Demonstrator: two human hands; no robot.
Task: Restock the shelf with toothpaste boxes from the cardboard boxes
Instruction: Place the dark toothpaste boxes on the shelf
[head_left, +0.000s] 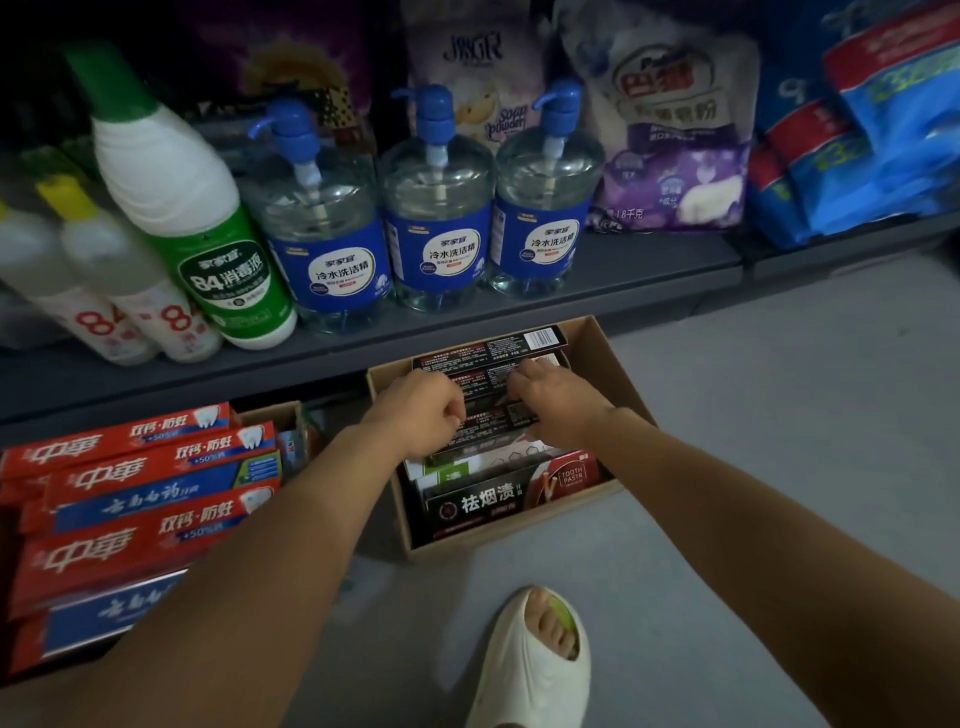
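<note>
Grey metal shelf (519, 306) runs across the upper view, carrying three pump bottles of dish liquid (436, 218), a green-labelled disinfectant bottle (208, 228) leaning over, and soap powder bags (670, 130) behind.

Lower left: stack of red and blue toothpaste boxes (140, 499), loosely piled and skewed.

On the grey floor (779, 415), just below the shelf edge: open cardboard box (618, 364), holding black toothpaste boxes (498, 499) standing packed on edge, plus one red and a few white ones.

Both arms reach into the carton. Left hand (421, 410): grip curled, fingers tucked down over the left end of a black box in the middle rows. Right hand (550, 400): grip bent over the right end of the same cluster. Whether each holds one box or several, cannot tell; fingertips hidden.

White sandal (535, 665) on the floor, near the carton's front.

Risks, as judged:
- Tight packing; lifting several at once could fan them out and drop some back or onto the floor.
- Neighbouring boxes may ride up with the lift.
- The leaning disinfectant bottle could get knocked when hands rise past the shelf edge.
- The skewed stack at left could slide if more goes on top.
</note>
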